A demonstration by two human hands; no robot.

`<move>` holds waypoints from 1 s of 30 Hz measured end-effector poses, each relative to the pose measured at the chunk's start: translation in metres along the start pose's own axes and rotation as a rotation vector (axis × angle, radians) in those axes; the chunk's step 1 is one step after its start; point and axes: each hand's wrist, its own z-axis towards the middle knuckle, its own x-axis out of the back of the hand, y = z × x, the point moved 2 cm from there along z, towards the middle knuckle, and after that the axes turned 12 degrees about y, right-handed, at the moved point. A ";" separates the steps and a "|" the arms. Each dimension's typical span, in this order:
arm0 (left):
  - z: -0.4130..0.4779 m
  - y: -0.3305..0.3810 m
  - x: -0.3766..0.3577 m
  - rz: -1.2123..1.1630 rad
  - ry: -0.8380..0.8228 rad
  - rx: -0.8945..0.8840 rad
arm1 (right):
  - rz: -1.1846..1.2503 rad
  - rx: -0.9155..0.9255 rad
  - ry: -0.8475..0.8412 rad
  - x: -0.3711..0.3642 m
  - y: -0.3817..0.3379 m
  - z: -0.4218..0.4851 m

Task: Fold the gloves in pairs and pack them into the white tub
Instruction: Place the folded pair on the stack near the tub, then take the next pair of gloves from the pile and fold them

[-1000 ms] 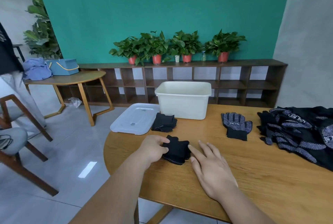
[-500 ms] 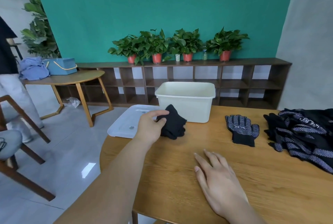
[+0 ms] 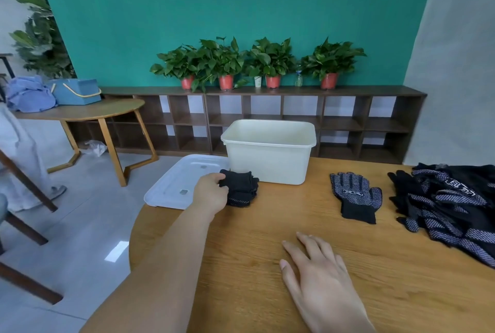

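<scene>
Gripping folded gloves (image 3: pixel 241 190), left hand (image 3: pixel 211 194) outstretched.

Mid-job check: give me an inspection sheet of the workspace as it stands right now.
Surface: wooden table, bare wood in front of the person.
Job's things: white tub open, bottom hidden; folded gloves on the table at its front left corner; flat gloves to the right; glove pile at far right.
Clutter: tub lid left of the tub.
Hands: left hand grips the folded gloves; right hand lies flat on the table.
Cables: nothing seen.
Surroundings: shelf with potted plants; side table.
</scene>
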 end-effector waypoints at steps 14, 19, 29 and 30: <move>-0.033 -0.006 -0.017 0.824 -0.266 -0.633 | 0.077 -0.017 0.024 0.004 0.001 -0.004; -0.062 0.017 -0.017 0.746 -0.240 -0.736 | 0.182 -0.110 0.183 0.001 0.010 -0.002; -0.190 0.037 -0.071 0.447 -0.343 -0.614 | 0.464 -0.651 0.664 0.006 0.040 -0.002; -0.198 0.035 -0.076 0.455 -0.330 -0.622 | 0.538 -0.677 0.702 0.008 0.042 -0.004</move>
